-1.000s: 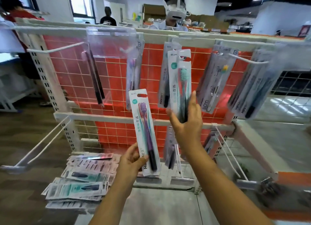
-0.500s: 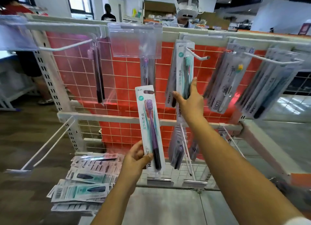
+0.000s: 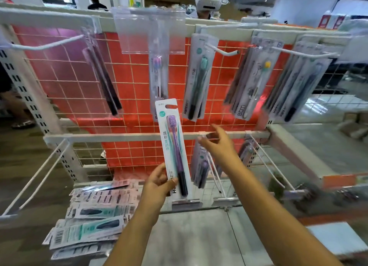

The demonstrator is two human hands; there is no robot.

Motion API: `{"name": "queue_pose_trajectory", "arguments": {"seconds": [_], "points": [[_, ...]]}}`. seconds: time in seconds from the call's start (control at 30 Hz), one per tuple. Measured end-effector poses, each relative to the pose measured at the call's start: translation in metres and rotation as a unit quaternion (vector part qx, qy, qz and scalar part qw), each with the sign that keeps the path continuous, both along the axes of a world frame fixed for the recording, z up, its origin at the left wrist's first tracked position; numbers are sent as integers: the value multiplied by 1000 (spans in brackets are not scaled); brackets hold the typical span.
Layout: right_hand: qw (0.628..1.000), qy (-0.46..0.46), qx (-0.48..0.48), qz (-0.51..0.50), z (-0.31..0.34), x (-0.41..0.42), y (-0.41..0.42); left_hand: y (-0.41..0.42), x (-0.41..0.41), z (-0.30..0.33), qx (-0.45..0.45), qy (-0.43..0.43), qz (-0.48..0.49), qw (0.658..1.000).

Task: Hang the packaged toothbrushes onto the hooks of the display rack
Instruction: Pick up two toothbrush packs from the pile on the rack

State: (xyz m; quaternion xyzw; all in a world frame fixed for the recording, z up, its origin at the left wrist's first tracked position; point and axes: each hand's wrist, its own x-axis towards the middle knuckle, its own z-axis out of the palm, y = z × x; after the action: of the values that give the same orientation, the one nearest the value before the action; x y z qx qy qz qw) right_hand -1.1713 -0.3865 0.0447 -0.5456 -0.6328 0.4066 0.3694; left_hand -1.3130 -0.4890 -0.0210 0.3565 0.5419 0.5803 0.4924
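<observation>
My left hand (image 3: 158,183) grips the bottom of an upright purple toothbrush pack (image 3: 173,146), held in front of the rack's middle bar (image 3: 119,136). My right hand (image 3: 218,141) hovers empty with relaxed fingers just below the green toothbrush pack (image 3: 198,76), which hangs on a top hook (image 3: 223,51). Another purple pack (image 3: 158,74) hangs on the hook to the left of it. A pile of loose toothbrush packs (image 3: 93,220) lies on the shelf at the lower left.
More packs hang on the right-hand hooks (image 3: 256,80) (image 3: 298,86) and a dark pack (image 3: 103,76) at the left. Bare long hooks (image 3: 39,178) (image 3: 268,164) stick out from the lower bar. A person wearing a headset (image 3: 207,2) stands behind the rack.
My right hand has let go of the green pack, now hanging on the top hook, and dropped to the middle bar. The left hand has kept its hold on the purple pack.
</observation>
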Motion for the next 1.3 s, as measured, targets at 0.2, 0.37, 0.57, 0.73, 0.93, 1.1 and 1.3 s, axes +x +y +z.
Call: {"name": "queue_pose_trajectory", "arguments": {"seconds": [0.2,0.37,0.57,0.73,0.93,1.1,1.3], "points": [[994,80,-45,63,-15,-12,-51,-2,16,-7,-2,-27,-75,997],[992,111,-63,-9,-38,-1,-67,-10,26,-15,-16,10,-135,991],[985,145,-74,-55,-64,32,-86,-23,49,-27,-40,98,-156,982],[984,152,-78,-51,-79,75,-101,-38,80,-30,-39,234,-158,959],[982,166,-88,-32,-85,140,-113,-51,126,-26,3,538,-167,826],[981,166,-97,-10,-101,194,-119,-61,167,-41,-30,623,-162,765],[985,129,-111,28,-134,226,-117,-67,194,-67,-82,644,-173,741]]}}
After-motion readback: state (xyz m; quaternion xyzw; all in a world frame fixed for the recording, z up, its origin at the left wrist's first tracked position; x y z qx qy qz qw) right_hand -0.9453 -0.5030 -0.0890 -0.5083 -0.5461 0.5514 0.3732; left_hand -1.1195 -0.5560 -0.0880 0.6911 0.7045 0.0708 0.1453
